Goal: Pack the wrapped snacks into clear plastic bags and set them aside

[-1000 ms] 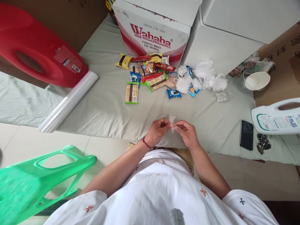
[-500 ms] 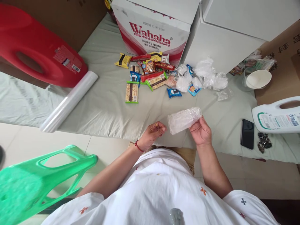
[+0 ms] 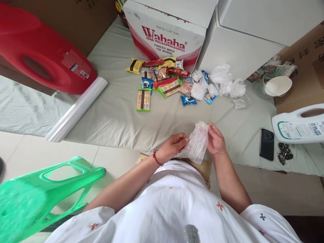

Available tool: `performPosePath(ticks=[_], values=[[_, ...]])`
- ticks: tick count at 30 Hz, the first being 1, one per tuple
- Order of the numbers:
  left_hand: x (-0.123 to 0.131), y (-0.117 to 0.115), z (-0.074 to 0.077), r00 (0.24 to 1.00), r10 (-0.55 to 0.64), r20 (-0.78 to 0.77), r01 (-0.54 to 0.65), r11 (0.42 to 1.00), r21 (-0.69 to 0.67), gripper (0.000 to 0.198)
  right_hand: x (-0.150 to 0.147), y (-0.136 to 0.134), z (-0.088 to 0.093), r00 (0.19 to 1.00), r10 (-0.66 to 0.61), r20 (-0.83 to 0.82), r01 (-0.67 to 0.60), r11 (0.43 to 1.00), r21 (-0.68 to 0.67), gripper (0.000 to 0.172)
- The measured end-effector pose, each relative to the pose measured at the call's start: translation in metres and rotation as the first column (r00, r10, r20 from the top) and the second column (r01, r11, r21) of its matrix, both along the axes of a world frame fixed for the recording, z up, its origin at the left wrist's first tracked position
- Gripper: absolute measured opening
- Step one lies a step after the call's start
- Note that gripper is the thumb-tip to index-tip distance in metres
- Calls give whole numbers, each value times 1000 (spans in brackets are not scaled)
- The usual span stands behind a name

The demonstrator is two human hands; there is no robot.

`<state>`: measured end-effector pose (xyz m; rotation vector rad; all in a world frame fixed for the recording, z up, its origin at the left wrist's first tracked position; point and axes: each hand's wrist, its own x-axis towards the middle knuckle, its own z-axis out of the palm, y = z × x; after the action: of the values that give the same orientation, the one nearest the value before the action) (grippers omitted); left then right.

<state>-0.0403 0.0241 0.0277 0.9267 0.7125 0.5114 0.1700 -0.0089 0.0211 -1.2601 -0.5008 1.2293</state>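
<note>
A crinkled clear plastic bag (image 3: 197, 143) hangs between my two hands, above the front edge of the cloth-covered surface. My left hand (image 3: 174, 145), with a ring and a red wrist cord, pinches its left side. At the upper right side of the bag, my right hand (image 3: 216, 140) is closed on it. Beyond the hands lies a pile of packaged snacks (image 3: 162, 72), with a green-edged cracker pack (image 3: 143, 100) at its near left. Crumpled clear plastic bags (image 3: 224, 81) lie to the right of the snacks.
A Wahaha carton (image 3: 165, 37) stands behind the snacks. On the left are a red jug (image 3: 63, 64), a roll of plastic film (image 3: 77, 109) and a green stool (image 3: 58, 185). A white detergent bottle (image 3: 298, 125), black phone (image 3: 267, 144), keys (image 3: 285, 153) and bowl (image 3: 278, 85) sit at right.
My left hand has moved right and taken hold of the plastic bag. The bag has turned from lying sideways to hanging down between both hands.
</note>
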Motion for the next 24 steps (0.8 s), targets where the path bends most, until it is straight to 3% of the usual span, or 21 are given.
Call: performPosePath(ticks=[3, 6, 9, 11, 13, 16, 19, 22, 24], values=[[4, -3, -5, 991, 129, -29, -127, 990, 56, 52, 0, -1, -7, 980, 9, 199, -1, 999, -44, 41], [3, -2, -11, 968, 226, -109, -205, 962, 180, 49, -6, -11, -7, 874, -70, 482, 70, 997, 18, 43], [2, -1, -12, 957, 251, -148, -202, 937, 284, 45, -23, -22, 2, 826, 4, 563, -50, 996, 67, 45], [3, -3, -10, 959, 242, -147, -186, 929, 319, 44, -35, -25, 6, 829, 129, 544, -160, 987, 10, 53], [3, -5, -7, 963, 235, -135, -182, 929, 321, 44, -43, -22, 6, 842, 189, 505, -179, 981, -68, 52], [-2, -5, -8, 960, 257, -113, -217, 934, 284, 44, -41, -14, 2, 916, 103, 388, -63, 991, -116, 38], [-15, -2, -17, 938, 321, -132, -285, 929, 234, 42, -27, -10, 1, 979, -23, 202, 53, 988, -145, 39], [-26, 3, -27, 892, 370, -259, -315, 921, 232, 36, -18, -11, 5, 998, -48, 34, 54, 978, -201, 44], [-29, 3, -29, 811, 462, -359, -360, 878, 316, 27, -18, -13, 8, 999, -44, -17, 39, 977, -209, 45]])
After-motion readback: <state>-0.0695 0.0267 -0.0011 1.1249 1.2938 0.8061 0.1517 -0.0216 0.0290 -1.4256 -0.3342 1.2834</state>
